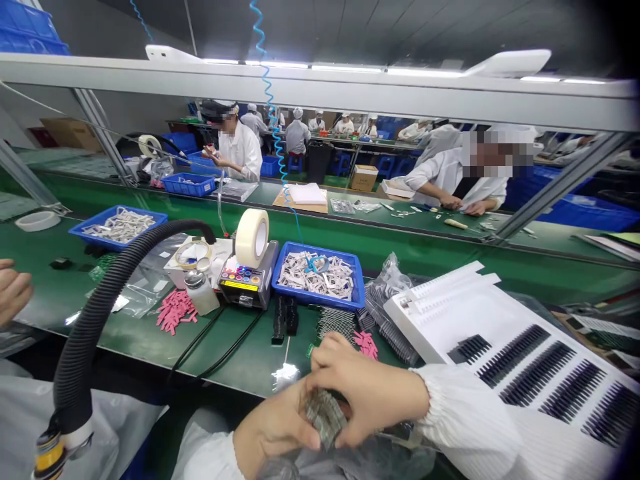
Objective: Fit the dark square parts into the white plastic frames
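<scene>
Close to my body, at the bottom middle, I hold a small grey-green bundle of thin parts [326,419] between both hands. My left hand [283,423] is wrapped round its left side, with the thumb along the front. From above and the right, my right hand [357,393] grips it with thumb and curled fingers. What the single parts are is too small to tell. Just beyond my hands lie many thin metallic pieces [337,323], pink pieces [367,345] and two black blocks [285,319] on the green table [240,363].
A blue bin [320,275] of white parts, a tape dispenser [247,280], a bottle [201,293] and a black hose [95,313] stand nearby. At right is a white tray [435,313] with black parts. Another person's hand [13,292] shows at far left.
</scene>
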`<action>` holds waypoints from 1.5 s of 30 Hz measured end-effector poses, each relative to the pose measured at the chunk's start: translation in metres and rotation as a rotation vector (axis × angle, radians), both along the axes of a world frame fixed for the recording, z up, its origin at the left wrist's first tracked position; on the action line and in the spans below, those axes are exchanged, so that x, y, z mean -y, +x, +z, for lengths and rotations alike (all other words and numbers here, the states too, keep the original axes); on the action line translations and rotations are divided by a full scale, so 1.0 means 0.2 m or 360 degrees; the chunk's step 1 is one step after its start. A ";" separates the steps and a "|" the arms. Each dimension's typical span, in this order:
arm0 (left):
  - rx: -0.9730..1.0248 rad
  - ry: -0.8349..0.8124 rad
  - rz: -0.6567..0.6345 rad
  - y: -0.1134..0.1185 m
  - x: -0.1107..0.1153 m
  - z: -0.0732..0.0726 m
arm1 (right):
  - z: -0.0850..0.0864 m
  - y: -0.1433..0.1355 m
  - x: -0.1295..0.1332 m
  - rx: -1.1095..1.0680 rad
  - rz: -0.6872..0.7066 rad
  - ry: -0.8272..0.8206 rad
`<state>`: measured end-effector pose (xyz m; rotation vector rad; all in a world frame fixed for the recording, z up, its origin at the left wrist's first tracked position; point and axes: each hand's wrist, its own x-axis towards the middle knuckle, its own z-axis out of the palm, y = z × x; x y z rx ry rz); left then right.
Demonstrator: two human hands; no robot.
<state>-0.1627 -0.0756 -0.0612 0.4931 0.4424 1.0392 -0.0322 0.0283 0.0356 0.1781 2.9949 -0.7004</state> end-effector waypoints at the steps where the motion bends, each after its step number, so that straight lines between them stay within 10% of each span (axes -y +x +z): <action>1: 0.0086 -0.0062 0.0042 -0.02 0.00 -0.01 | -0.01 -0.02 -0.02 -0.0004 -0.0062 0.0013; 9: 0.0195 -0.0673 0.0531 -0.08 -0.02 -0.08 | -0.19 -0.21 -0.25 0.0105 -0.0826 0.0560; 27: 0.0544 -0.0972 0.0577 -0.06 -0.03 -0.04 | -0.34 -0.33 -0.36 0.0594 -0.0814 0.0824; 37: 0.0521 -0.0969 0.0554 -0.02 -0.07 0.02 | -0.13 -0.19 -0.35 0.0420 -0.0843 0.0880; 45: 0.0472 -0.1045 0.0433 0.07 -0.10 0.04 | 0.35 0.67 -0.46 0.0138 -0.1950 0.1004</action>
